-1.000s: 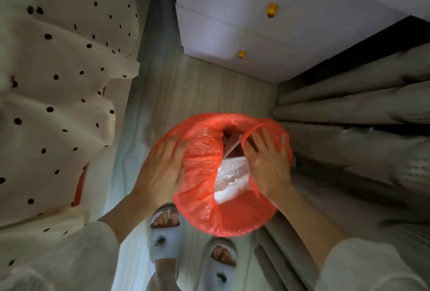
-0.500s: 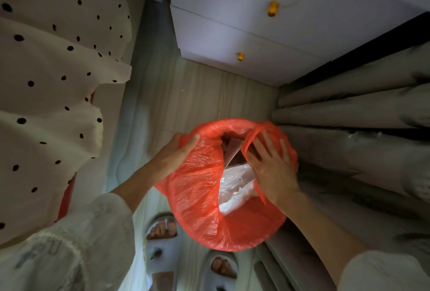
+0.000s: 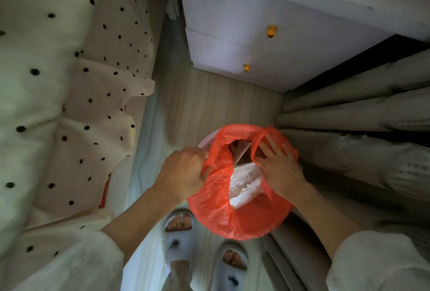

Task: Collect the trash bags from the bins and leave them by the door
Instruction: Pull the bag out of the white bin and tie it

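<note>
Wooden floor runs between a dotted bedspread on the left, white drawers ahead and curtains on the right. A red bag sits in a pale bin whose rim shows only at the upper left. The left hand grips the bag's left edge, fingers curled round the plastic. The right hand lies with straight, spread fingers against the bag's right edge, apparently inside the plastic. White trash shows in the opening. Two feet in slippers stand just below.
</note>
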Action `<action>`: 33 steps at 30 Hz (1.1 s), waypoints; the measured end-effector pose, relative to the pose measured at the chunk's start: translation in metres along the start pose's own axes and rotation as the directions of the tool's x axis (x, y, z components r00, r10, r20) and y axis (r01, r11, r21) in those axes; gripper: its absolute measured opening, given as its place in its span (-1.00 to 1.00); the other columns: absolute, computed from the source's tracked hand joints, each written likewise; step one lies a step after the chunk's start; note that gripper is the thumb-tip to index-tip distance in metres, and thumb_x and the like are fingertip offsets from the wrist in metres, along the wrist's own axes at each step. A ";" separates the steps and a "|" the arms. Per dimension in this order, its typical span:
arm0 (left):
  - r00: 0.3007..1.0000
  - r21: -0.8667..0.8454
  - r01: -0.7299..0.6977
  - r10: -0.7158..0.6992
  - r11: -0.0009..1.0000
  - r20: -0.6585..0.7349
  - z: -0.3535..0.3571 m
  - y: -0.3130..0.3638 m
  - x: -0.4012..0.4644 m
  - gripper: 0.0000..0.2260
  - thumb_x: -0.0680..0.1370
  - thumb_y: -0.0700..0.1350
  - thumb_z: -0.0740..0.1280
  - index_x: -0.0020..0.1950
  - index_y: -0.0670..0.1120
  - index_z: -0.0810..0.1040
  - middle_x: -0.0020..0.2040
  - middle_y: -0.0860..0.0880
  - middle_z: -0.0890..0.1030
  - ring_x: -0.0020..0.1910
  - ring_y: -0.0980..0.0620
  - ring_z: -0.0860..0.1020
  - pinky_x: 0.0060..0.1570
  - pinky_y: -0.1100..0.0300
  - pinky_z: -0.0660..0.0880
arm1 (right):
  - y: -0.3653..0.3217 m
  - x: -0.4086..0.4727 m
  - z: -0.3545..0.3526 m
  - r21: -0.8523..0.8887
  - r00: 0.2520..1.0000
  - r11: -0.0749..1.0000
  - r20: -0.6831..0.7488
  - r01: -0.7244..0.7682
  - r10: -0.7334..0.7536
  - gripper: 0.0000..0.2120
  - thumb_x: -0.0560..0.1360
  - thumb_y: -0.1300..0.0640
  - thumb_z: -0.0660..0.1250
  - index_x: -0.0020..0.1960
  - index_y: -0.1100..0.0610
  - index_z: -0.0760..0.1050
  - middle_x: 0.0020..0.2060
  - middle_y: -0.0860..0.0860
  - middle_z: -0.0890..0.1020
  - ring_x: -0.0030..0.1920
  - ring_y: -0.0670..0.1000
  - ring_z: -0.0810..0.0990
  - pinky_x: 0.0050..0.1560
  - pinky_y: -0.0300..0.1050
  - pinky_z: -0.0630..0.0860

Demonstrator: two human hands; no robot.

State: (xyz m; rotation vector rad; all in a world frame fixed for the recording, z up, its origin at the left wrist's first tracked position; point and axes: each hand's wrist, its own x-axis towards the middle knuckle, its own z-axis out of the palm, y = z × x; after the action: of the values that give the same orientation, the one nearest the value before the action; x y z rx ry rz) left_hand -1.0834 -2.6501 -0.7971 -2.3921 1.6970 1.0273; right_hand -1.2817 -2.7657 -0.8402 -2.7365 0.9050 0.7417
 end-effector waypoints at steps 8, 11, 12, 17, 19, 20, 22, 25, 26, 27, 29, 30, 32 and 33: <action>0.999 0.346 -0.042 0.039 0.937 0.016 -0.027 0.022 -0.054 -0.68 0.00 -0.16 0.57 -0.37 -0.09 0.51 -0.52 -0.02 0.53 -0.61 -0.01 0.50 -0.54 0.30 0.38 | -0.031 -0.058 -0.041 0.528 0.916 0.749 0.228 -0.401 0.330 -0.67 0.56 0.08 0.10 0.22 0.18 0.46 0.02 0.23 0.64 0.05 0.23 0.60 0.05 0.01 0.49; 0.999 0.338 -0.035 0.019 0.941 0.050 -0.035 0.033 -0.062 -0.78 0.47 -0.23 0.23 0.11 -0.17 0.43 -0.04 -0.11 0.61 -0.10 -0.14 0.64 -0.25 0.09 0.50 | -0.037 -0.078 -0.061 0.690 0.875 0.544 0.318 -0.477 0.364 -0.71 0.54 0.08 0.14 0.10 0.21 0.53 -0.09 0.24 0.67 0.00 0.22 0.62 0.01 0.00 0.52; 0.998 0.298 -0.039 0.024 0.954 0.055 -0.035 0.036 -0.065 -0.73 0.50 -0.28 0.08 0.17 -0.18 0.39 0.01 -0.14 0.59 -0.07 -0.19 0.63 -0.22 0.04 0.51 | -0.038 -0.082 -0.067 0.719 0.868 0.500 0.320 -0.483 0.379 -0.72 0.54 0.09 0.16 0.07 0.22 0.54 -0.09 0.25 0.67 -0.01 0.23 0.62 0.01 -0.01 0.53; 0.998 0.292 -0.042 0.055 0.955 -0.036 -0.028 0.052 -0.081 -0.64 0.45 -0.35 0.03 0.22 -0.20 0.36 -0.02 -0.15 0.58 -0.17 -0.20 0.64 -0.27 0.07 0.52 | -0.036 -0.107 -0.092 0.833 0.899 0.429 0.169 -0.349 0.403 -0.81 0.49 0.22 0.24 -0.01 0.33 0.52 -0.04 0.31 0.62 -0.07 0.21 0.60 -0.02 -0.02 0.48; 0.998 0.402 -0.042 0.060 0.915 -0.034 -0.034 0.062 -0.086 -0.67 0.29 -0.32 0.18 0.00 -0.16 0.55 -0.33 -0.10 0.59 -0.51 -0.11 0.59 -0.55 0.22 0.46 | -0.036 -0.118 -0.098 0.771 0.928 0.592 -0.003 -0.235 0.373 -0.84 0.47 0.24 0.21 -0.04 0.26 0.53 -0.06 0.23 0.62 -0.07 0.18 0.58 -0.08 -0.05 0.45; 0.999 0.419 -0.024 0.034 0.908 -0.017 -0.035 0.066 -0.089 -0.72 0.19 -0.28 0.23 -0.17 -0.14 0.60 -0.52 -0.07 0.53 -0.68 -0.07 0.48 -0.67 0.29 0.36 | -0.036 -0.123 -0.099 0.701 0.941 0.690 -0.081 -0.181 0.329 -0.81 0.46 0.23 0.19 -0.02 0.23 0.54 -0.06 0.18 0.63 -0.04 0.18 0.58 -0.09 -0.05 0.48; 0.999 0.381 -0.020 0.033 0.924 -0.027 -0.017 0.061 -0.089 -0.75 0.04 -0.26 0.32 -0.31 -0.10 0.58 -0.69 -0.05 0.41 -0.77 -0.03 0.38 -0.69 0.37 0.28 | -0.037 -0.131 -0.100 0.553 0.954 0.828 -0.190 -0.091 0.231 -0.77 0.39 0.25 0.21 -0.01 0.17 0.56 -0.11 0.11 0.63 -0.07 0.17 0.61 -0.16 -0.06 0.52; 0.995 0.311 0.027 -0.055 0.950 0.083 -0.026 0.061 -0.095 -0.72 0.13 -0.21 0.44 -0.19 -0.10 0.58 -0.51 -0.09 0.58 -0.49 -0.08 0.57 -0.47 0.21 0.47 | -0.038 -0.140 -0.102 0.391 0.944 0.920 -0.294 -0.024 0.150 -0.80 0.28 0.27 0.30 -0.13 0.12 0.56 -0.25 0.04 0.58 -0.21 0.09 0.58 -0.32 -0.15 0.45; 0.996 0.236 0.030 -0.049 0.971 0.078 -0.027 0.061 -0.096 -0.72 0.28 -0.19 0.39 -0.02 -0.13 0.55 -0.29 -0.14 0.65 -0.27 -0.13 0.62 -0.26 0.11 0.52 | -0.039 -0.142 -0.103 0.369 0.938 0.929 -0.320 -0.004 0.132 -0.82 0.27 0.27 0.29 -0.15 0.12 0.56 -0.26 0.03 0.56 -0.22 0.07 0.57 -0.35 -0.15 0.45; 0.994 0.134 0.045 -0.057 0.990 0.090 -0.027 0.058 -0.097 -0.68 0.39 -0.22 0.29 0.15 -0.15 0.47 -0.05 -0.18 0.64 -0.07 -0.17 0.60 -0.08 0.04 0.51 | -0.040 -0.143 -0.104 0.363 0.935 0.932 -0.333 0.007 0.122 -0.82 0.27 0.27 0.28 -0.16 0.12 0.56 -0.26 0.03 0.56 -0.22 0.07 0.55 -0.37 -0.15 0.47; 0.971 -0.086 0.102 -0.080 0.991 0.226 -0.031 0.057 -0.102 -0.55 0.46 -0.30 0.19 0.35 -0.18 0.27 0.26 -0.20 0.45 0.14 -0.21 0.51 0.07 -0.03 0.46 | -0.043 -0.145 -0.105 0.400 0.929 0.916 -0.338 -0.002 0.150 -0.83 0.27 0.29 0.29 -0.17 0.15 0.57 -0.24 0.06 0.57 -0.18 0.06 0.52 -0.32 -0.13 0.48; 0.965 -0.145 0.125 -0.086 0.982 0.249 -0.032 0.057 -0.104 -0.52 0.46 -0.32 0.18 0.38 -0.20 0.21 0.33 -0.21 0.37 0.20 -0.21 0.48 0.11 -0.04 0.44 | -0.045 -0.146 -0.107 0.464 0.925 0.885 -0.316 -0.042 0.210 -0.83 0.30 0.31 0.28 -0.15 0.18 0.57 -0.20 0.09 0.58 -0.13 0.07 0.51 -0.23 -0.14 0.47; 0.957 -0.225 0.215 -0.159 0.950 0.242 -0.033 0.056 -0.106 -0.52 0.46 -0.35 0.18 0.38 -0.23 0.22 0.35 -0.23 0.31 0.24 -0.21 0.44 0.17 0.00 0.41 | -0.047 -0.145 -0.115 0.682 0.891 0.706 -0.181 -0.192 0.418 -0.82 0.39 0.35 0.24 -0.08 0.25 0.57 -0.11 0.18 0.60 -0.03 0.13 0.51 -0.10 -0.14 0.38; 0.939 -0.266 0.308 -0.247 0.914 0.240 -0.035 0.057 -0.106 -0.57 0.46 -0.34 0.19 0.33 -0.26 0.29 0.31 -0.25 0.36 0.24 -0.22 0.43 0.17 0.05 0.41 | -0.045 -0.143 -0.121 0.780 0.851 0.562 -0.075 -0.275 0.519 -0.83 0.43 0.34 0.23 -0.07 0.28 0.57 -0.10 0.22 0.60 -0.03 0.18 0.52 -0.10 -0.13 0.34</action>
State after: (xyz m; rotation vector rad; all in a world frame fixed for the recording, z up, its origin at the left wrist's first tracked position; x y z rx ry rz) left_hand -1.1344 -2.5986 -0.6947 -2.4967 1.1598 1.5040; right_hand -1.3047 -2.6922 -0.6632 -1.9024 1.5235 -0.0673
